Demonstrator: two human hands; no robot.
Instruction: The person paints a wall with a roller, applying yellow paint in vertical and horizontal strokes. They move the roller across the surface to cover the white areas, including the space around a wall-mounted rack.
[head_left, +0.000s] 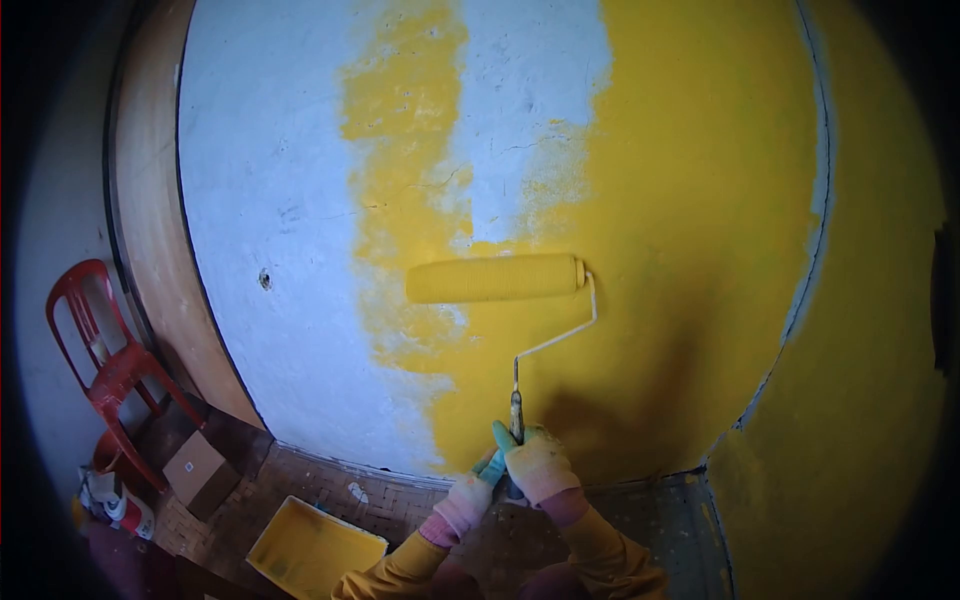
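Note:
A paint roller (495,278) with a wide yellow sleeve lies level against the wall (270,180), which is partly yellow and partly pale blue. Its bent wire frame runs down to a dark handle at the lower middle. Both my hands wear pale gloves with green-tinted fingers and are closed round that handle. My left hand (475,497) is lower and to the left. My right hand (540,465) sits a little higher on the right. The gloves hide most of the grip.
On the floor at lower left stands a paint tray (312,545) with yellow paint. Farther left are a cardboard box (200,474), a red plastic chair (125,375) and a white-and-red paint container (128,512). A wall corner (775,375) runs down the right side.

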